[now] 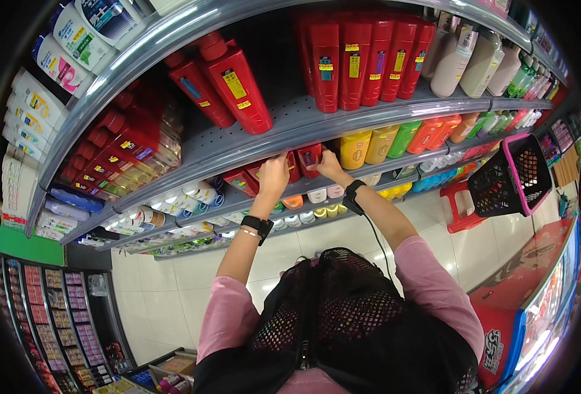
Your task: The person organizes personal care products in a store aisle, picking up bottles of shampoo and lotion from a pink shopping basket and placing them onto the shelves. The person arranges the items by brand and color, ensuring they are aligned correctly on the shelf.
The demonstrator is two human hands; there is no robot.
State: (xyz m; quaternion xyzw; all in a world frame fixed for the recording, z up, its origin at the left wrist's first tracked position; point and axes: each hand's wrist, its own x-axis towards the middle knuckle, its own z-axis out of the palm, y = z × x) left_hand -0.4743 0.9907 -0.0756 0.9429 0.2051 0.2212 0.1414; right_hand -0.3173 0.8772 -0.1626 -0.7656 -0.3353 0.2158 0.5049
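Observation:
My right hand [330, 166] grips a red bottle [310, 155] by its side on the second shelf, thumb against its front. Just left of it my left hand [274, 176] reaches in among the same row, touching a neighbouring red bottle [293, 168]. The left fingertips are partly hidden, so its hold is unclear. More red bottles [241, 181] lean to the left of that hand. Above, on the upper shelf [290, 120], stand two tall red pump bottles [236, 88] and a group of red bottles [354, 69] with yellow price stickers.
Yellow bottles [355, 149] and green and orange ones stand right of my hands. The upper shelf's metal lip overhangs them. A black basket with a pink rim [506, 172] rests on a red stool [460, 209] at right. A red display freezer [507, 295] stands behind at right.

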